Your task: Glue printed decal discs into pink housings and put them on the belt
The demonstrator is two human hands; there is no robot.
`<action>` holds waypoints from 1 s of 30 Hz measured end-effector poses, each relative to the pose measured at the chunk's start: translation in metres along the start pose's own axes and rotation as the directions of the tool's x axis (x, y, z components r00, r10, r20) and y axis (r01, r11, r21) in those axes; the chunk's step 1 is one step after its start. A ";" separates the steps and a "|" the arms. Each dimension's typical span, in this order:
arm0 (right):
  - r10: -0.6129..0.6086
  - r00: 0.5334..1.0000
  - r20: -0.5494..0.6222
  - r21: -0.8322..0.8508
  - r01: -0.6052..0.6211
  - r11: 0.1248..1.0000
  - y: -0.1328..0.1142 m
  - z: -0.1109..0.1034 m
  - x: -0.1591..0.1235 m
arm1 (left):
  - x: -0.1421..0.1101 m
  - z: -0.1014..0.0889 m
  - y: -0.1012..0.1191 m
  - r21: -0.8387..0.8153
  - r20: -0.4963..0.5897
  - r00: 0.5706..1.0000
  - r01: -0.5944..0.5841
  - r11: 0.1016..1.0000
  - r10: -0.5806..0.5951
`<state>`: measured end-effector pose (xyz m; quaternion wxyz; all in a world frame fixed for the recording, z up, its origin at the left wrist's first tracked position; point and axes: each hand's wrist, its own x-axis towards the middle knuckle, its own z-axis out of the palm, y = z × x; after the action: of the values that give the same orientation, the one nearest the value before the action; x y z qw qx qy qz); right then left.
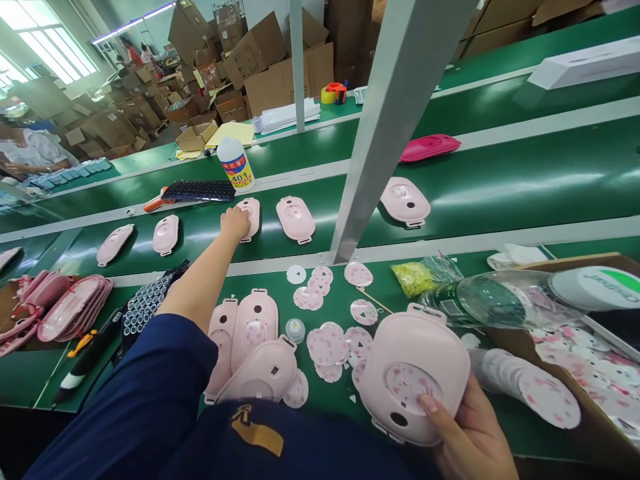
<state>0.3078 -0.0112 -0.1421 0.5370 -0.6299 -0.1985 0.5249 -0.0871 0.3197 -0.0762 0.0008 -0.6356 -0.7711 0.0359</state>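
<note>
My right hand (467, 417) grips a pale pink plastic cover (415, 347) close to my body. Its thumb presses on the round printed sticker (413, 383) in the cover's oval recess. My left arm reaches out to the belt, and my left hand (235, 224) is closed on another pink plastic cover (254, 215); the fingertips are partly hidden. Round stickers (327, 343) with pink patterns lie loose on the green bench between my arms. Several more pink covers (257, 320) are piled at the left of them.
Pink covers (296, 219) lie spaced along the green belt. A glue bottle (235, 163) stands beyond it. A grey post (385, 120) rises ahead. At right are a plastic bottle (500, 298) and a sticker box (620, 427); at left, an electric screwdriver (90, 357). A person (37, 150) sits far left.
</note>
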 end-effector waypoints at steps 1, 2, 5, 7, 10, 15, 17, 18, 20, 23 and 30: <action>-0.013 1.000 0.002 -0.002 0.013 1.000 0.001 -0.001 0.001 | 0.001 -0.002 0.002 -0.011 -0.002 1.000 0.003 1.000 -0.003; -0.026 1.000 0.004 -0.007 0.026 1.000 0.003 -0.002 0.001 | 0.001 -0.004 0.004 -0.027 -0.006 1.000 0.005 1.000 -0.005; -0.069 0.997 0.022 -0.014 0.069 0.998 0.010 -0.006 0.004 | 0.003 -0.013 0.009 -0.103 -0.027 1.000 0.003 0.995 -0.006; -0.105 0.994 0.042 -0.009 0.105 0.994 0.015 -0.008 0.006 | 0.005 -0.019 0.012 -0.172 -0.043 0.999 -0.002 0.985 -0.005; -0.120 0.992 0.047 -0.012 0.120 0.993 0.019 -0.008 0.006 | 0.009 -0.024 0.015 -0.276 -0.063 0.998 -0.012 0.961 -0.006; -0.120 0.992 0.049 -0.020 0.121 0.992 0.014 -0.001 0.004 | 0.007 -0.036 0.022 -0.385 -0.185 0.983 -0.082 0.919 0.011; -0.142 0.985 0.094 -0.019 0.144 0.989 0.012 0.002 0.004 | -0.008 -0.048 0.019 -0.404 -0.254 0.966 -0.145 0.903 0.041; -0.153 0.981 0.117 -0.017 0.156 0.988 0.011 0.003 0.004 | -0.020 -0.057 0.015 -0.407 -0.282 0.957 -0.180 0.896 0.064; -0.161 0.977 0.141 -0.006 0.163 0.987 0.009 0.007 0.003 | -0.056 -0.075 0.000 -0.403 -0.323 0.940 -0.246 0.882 0.114; -0.136 0.982 0.133 0.015 0.135 0.991 0.005 0.015 0.002 | -0.128 -0.095 -0.033 -0.398 -0.347 0.928 -0.278 0.874 0.138; -0.091 0.988 0.129 0.066 0.083 0.994 -0.002 0.042 0.005 | -0.292 -0.048 -0.085 -0.608 -0.092 0.986 -0.165 0.777 0.137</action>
<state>0.2737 0.0137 -0.1373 0.5637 -0.5682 -0.2447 0.5472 -0.1125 0.0195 -0.0105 -0.1921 -0.6617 -0.6874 -0.2297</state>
